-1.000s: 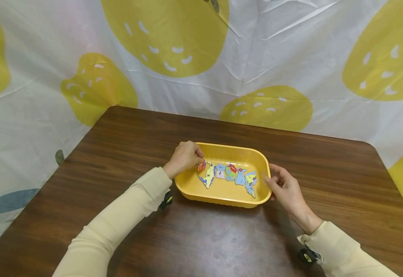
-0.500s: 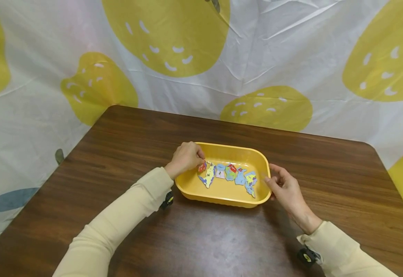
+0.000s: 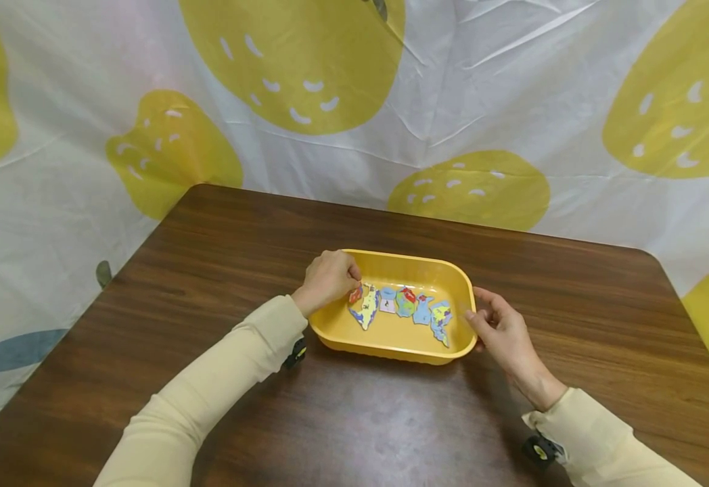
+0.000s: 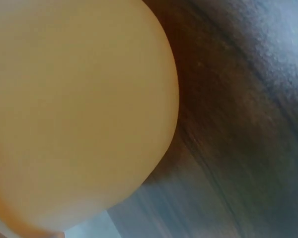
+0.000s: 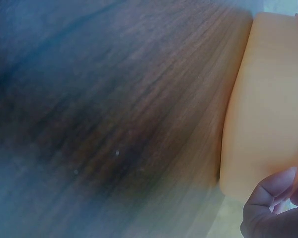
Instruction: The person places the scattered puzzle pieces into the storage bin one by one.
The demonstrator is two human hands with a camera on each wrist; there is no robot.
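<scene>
A yellow plastic tray (image 3: 391,349) stands on the table with several flat, map-like puzzle pieces lying in it in a row. My left hand (image 3: 328,276) reaches over the tray's left end and pinches a red puzzle piece (image 3: 356,293), partly hidden by the fingers. That piece lies against the left side of a cream and purple puzzle piece (image 3: 364,308). My right hand (image 3: 503,335) grips the tray's right end, thumb inside the rim and fingers outside. In the right wrist view, fingers (image 5: 270,191) press the tray's outer wall (image 5: 268,99).
Farther right in the tray lie a pale blue and pink piece (image 3: 387,301), a green and red piece (image 3: 406,304), a light blue piece (image 3: 423,311) and a blue and yellow piece (image 3: 441,321). The brown wooden table (image 3: 257,223) meets a lemon-print curtain (image 3: 330,162) behind.
My left hand has shifted slightly to the right, bringing the red puzzle piece up against the cream and purple one. My right hand stays on the tray's rim.
</scene>
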